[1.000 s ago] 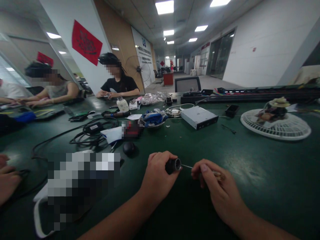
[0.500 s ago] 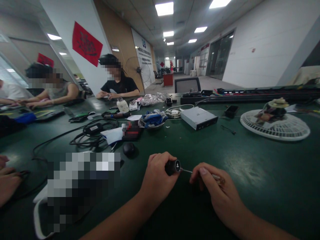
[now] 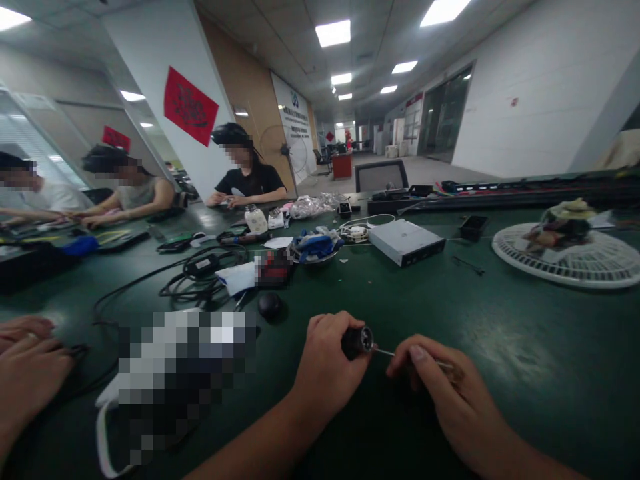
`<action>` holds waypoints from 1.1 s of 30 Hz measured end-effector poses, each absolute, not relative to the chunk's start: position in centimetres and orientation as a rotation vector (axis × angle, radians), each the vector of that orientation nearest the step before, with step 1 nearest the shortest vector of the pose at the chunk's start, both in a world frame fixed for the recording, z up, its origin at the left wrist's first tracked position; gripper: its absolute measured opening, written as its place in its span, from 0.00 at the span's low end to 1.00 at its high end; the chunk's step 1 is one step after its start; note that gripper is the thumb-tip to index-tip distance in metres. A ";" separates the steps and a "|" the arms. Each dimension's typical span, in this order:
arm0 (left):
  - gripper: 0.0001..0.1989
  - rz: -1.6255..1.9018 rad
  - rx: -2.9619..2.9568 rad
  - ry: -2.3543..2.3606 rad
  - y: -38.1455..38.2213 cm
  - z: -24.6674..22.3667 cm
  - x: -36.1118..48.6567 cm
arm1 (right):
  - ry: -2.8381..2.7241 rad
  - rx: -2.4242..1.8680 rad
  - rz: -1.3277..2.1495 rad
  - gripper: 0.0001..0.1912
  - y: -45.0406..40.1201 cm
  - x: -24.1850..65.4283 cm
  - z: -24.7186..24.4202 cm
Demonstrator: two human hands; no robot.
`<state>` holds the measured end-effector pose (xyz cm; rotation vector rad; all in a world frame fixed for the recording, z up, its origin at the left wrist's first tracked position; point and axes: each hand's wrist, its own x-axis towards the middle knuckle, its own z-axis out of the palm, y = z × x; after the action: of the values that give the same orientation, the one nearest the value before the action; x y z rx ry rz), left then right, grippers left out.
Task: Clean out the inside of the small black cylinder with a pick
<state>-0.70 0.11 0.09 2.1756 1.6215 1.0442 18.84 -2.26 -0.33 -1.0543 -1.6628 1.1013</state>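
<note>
My left hand (image 3: pixel 327 357) is closed around a dark, short cylinder (image 3: pixel 356 341), its round, pale-rimmed end facing the right. What the cylinder belongs to I cannot make out. A screwdriver (image 3: pixel 384 351) lies in the closed fingers of my right hand (image 3: pixel 443 380), its thin metal shaft pointing left to the rim of the cylinder. Its amber, see-through handle is mostly hidden by my palm. Whether the tip touches the cylinder or a screw is too small to tell. Both hands are held low over the dark green table (image 3: pixel 430 293).
A black mouse (image 3: pixel 271 306) and a blurred-out object (image 3: pixel 170 380) lie left of my hands. Beyond are cables (image 3: pixel 200 267), a bowl of blue cloth (image 3: pixel 316 245), a disc drive (image 3: pixel 407 241) and a white fan grille (image 3: pixel 565 267). Another person's hands (image 3: pixel 33 367) rest at far left.
The whole view has shifted, so the scene sits slightly farther right and lower. Both hands keep their grip, and the cylinder's end looks turned a little.
</note>
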 end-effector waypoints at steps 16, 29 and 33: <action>0.12 0.971 2.258 1.541 0.0 0.1 -0.5 | -1.648 -1.181 0.980 0.21 -1.9 19.2 -0.8; 0.11 1.009 2.243 1.585 -0.1 0.1 -0.4 | -1.606 -1.089 1.086 0.20 -1.6 18.9 -1.0; 0.11 0.979 2.251 1.577 -0.2 0.2 -0.5 | -1.559 -1.064 1.153 0.22 -1.3 18.9 -1.1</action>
<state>-0.50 -0.16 0.24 2.2511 1.5769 0.9792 18.89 -1.34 -1.12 -1.0637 -1.5586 1.1535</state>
